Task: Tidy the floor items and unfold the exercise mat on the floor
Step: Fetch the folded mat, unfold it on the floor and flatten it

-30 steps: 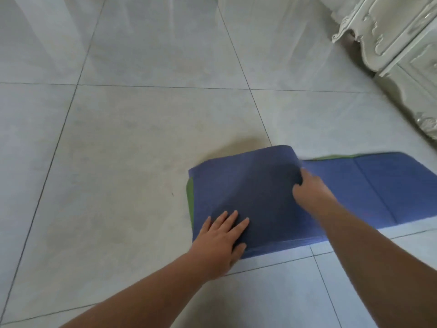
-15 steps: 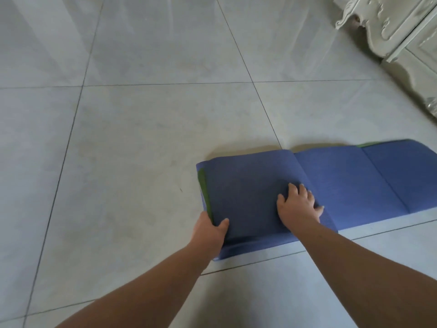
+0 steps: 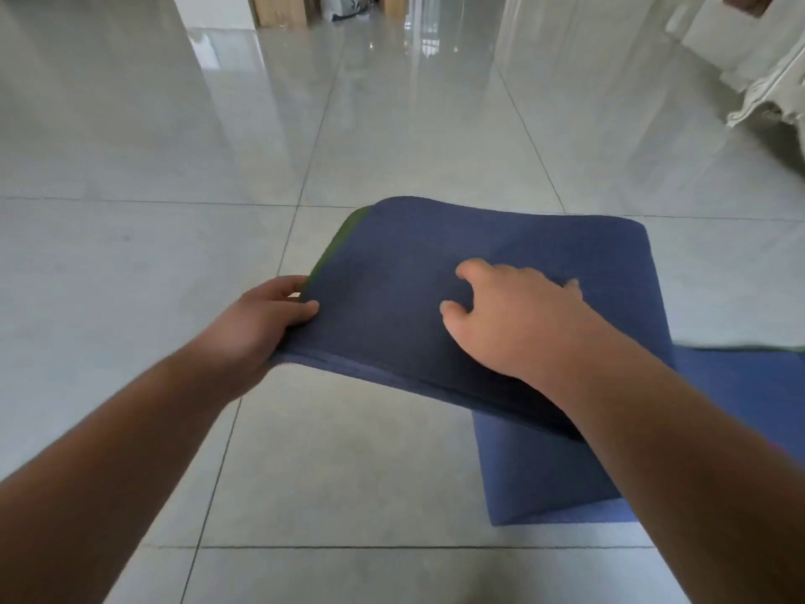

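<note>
Glossy grey floor tiles [image 3: 130,263] fill the head view, with white carved furniture [image 3: 766,93] at the upper right and wooden items, too distant to identify, at the far end. We hold the folded stack of the blue exercise mat [image 3: 414,263] raised off the floor: our left hand [image 3: 265,316] grips its left edge, thumb on top, beside the green underside, while our right hand [image 3: 509,316] rests on top with fingers curled, pinching the top layer. An unfolded mat section lies flat on the tiles under our right forearm.
</note>
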### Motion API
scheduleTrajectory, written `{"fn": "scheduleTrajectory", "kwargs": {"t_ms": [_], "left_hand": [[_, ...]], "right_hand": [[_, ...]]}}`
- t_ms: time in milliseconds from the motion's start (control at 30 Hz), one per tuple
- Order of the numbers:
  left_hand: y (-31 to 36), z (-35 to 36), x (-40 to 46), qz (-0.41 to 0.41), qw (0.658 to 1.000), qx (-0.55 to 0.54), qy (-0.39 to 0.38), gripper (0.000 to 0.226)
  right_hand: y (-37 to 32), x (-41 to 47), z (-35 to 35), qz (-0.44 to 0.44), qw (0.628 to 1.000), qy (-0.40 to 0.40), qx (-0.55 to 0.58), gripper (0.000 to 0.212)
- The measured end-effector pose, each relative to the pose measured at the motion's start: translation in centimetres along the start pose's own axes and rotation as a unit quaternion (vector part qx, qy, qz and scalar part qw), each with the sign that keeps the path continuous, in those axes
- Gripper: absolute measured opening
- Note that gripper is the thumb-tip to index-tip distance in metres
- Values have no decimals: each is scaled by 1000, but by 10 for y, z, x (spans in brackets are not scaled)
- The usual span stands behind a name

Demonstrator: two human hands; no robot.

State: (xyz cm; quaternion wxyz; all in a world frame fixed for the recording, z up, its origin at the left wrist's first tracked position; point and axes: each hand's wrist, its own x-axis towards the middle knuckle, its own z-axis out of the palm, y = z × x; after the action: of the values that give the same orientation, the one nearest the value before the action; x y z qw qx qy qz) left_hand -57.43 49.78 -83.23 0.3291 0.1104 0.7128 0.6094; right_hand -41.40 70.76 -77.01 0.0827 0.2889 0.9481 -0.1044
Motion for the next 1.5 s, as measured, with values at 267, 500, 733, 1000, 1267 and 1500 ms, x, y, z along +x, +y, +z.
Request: {"fn": "scheduleTrajectory", "kwargs": {"t_ms": [267, 500, 733, 1000, 1267, 1500], "left_hand": [[-84, -210, -55, -140, 941, -229, 206, 27], [-181, -282, -89, -180, 825, -313, 434, 26], [-231, -229, -94, -318, 851, -259, 328, 25], [-256, -106, -65, -395, 871, -220, 191, 33], [-279, -5, -66, -362, 878, -207, 234, 21], [-283, 56, -72, -374, 880, -246, 158, 27]], "right_hand": [[-117, -30, 61, -217, 973, 39, -71, 43], [-170, -31, 205, -343, 939, 14, -24, 62], [-158, -38, 327, -334, 924, -180, -53, 66], [-105, -37, 342, -330, 904, -259, -82, 71], [-16, -43, 318, -242, 958, -136, -76, 65], [83, -57, 315, -128, 970, -160, -130, 86]]}}
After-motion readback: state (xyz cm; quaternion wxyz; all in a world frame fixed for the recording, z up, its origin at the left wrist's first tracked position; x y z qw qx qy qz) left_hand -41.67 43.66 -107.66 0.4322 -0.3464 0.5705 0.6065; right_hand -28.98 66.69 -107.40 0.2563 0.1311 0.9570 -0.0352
